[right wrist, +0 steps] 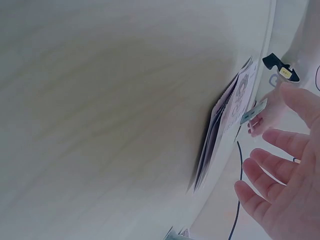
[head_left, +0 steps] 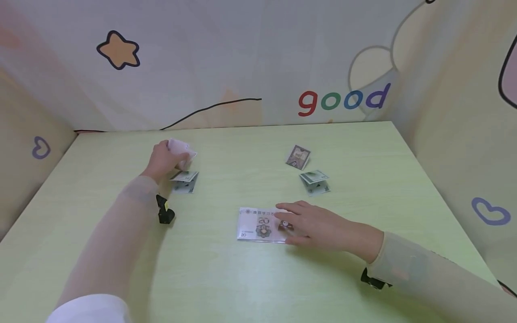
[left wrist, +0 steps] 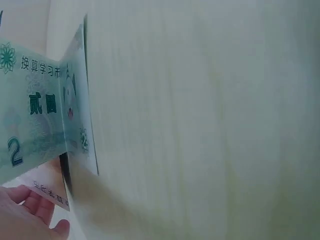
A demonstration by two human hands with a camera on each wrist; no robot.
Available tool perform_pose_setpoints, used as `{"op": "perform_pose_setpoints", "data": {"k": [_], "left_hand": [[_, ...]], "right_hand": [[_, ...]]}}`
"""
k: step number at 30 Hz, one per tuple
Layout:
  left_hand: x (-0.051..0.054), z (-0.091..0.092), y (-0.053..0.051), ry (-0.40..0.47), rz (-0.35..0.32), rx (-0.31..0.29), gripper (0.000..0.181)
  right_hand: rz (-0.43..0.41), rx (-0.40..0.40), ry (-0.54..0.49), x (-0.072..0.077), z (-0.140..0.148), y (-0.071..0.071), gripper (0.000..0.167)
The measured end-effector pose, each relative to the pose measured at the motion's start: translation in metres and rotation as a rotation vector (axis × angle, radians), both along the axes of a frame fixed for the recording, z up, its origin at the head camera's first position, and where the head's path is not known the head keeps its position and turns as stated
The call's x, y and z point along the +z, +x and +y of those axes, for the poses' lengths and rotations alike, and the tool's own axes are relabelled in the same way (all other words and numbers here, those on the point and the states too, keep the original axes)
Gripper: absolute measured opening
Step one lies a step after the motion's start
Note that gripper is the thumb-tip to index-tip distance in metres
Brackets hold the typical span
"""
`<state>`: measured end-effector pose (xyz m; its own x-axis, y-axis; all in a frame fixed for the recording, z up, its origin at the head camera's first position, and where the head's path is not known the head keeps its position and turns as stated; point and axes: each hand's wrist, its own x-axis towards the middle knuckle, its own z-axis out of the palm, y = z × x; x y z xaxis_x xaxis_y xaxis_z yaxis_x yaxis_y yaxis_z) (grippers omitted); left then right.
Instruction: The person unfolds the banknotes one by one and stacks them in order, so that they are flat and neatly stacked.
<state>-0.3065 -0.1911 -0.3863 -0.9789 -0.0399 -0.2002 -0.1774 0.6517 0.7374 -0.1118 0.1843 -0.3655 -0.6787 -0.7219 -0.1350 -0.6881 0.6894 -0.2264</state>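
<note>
Pinching a pale pink note [head_left: 179,146] in the left hand [head_left: 158,161]

Holding it at the far left of the surface [head_left: 210,278], thumb and fingers closed on it. Can see, in the left wrist view, a row of upside-down characters near its edge, too cut off to read whole. Just on the near side of it, can see a folded green note [left wrist: 30,110], half raised at its crease: can read 换算学习币 along the top, 贰圆 in the middle and a large 2 below. Cannot tell about contact between the two.

Holding the right hand [head_left: 323,229] over the right end of a stack of notes [head_left: 258,224] near the middle, fingers spread, slightly bent and gripping nothing. Can read 20 in the lower left corner and 学习 in the top line, partly covered by fingers.

Beyond the stack, to the right, can see a brown folded note [head_left: 298,157] and, just nearer, a second folded green note [head_left: 315,181], both with print too small to read. Farther out, can read "good" in red, green, blue and purple on the back wall [head_left: 258,54], well to the right of an orange star [head_left: 118,50]
</note>
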Motion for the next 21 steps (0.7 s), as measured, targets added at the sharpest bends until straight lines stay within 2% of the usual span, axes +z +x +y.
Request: {"op": "perform_pose_setpoints", "data": {"k": [10,16,21], "left_hand": [[0.017,0.001,0.012,0.166,0.111,-0.032,0.080],[0.029,0.008,0.025,0.256,0.159,-0.048,0.076],[0.036,0.020,0.040,0.315,0.183,-0.080,0.069]], "right_hand": [[0.002,0.003,-0.010,-0.002,-0.002,0.000,0.059],[-0.018,-0.006,-0.017,-0.001,-0.004,-0.001,0.059],[-0.052,-0.026,-0.023,0.001,-0.005,-0.001,0.058]]}}
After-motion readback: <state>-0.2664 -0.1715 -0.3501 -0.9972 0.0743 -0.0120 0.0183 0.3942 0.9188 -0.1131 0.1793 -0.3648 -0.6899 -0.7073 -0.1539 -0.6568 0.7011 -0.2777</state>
